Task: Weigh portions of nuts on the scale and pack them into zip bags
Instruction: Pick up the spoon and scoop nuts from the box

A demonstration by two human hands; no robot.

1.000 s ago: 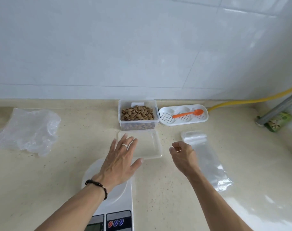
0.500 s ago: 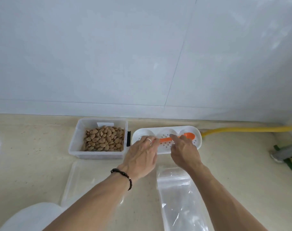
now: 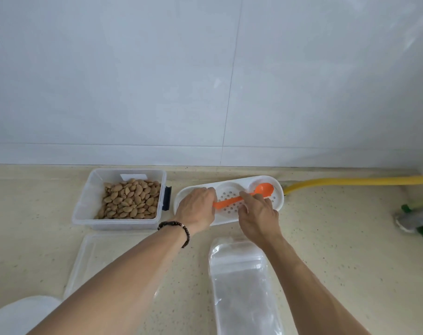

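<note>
Resting on beige countertop (image 3: 326, 250) | white tray (image 3: 279, 197) | white tiled wall (image 3: 205, 81) behind

Pretty sure this is a home kitchen. You've got a speckled beige stone worktop (image 3: 326, 250) butting up against a wall of big glossy white tiles (image 3: 205, 81), which is classic kitchen splashback stuff. A yellow hose (image 3: 355, 182) runs along the back edge, like a gas or water line. Food gear sits around too: a clear plastic tub of nuts (image 3: 129, 199) with its lid (image 3: 89, 257) lying in front of it, a white perforated tray (image 3: 276, 201) with an orange plastic spoon (image 3: 263, 189), and a scrubby cleaning thing (image 3: 415, 220) off at the right edge.
</note>
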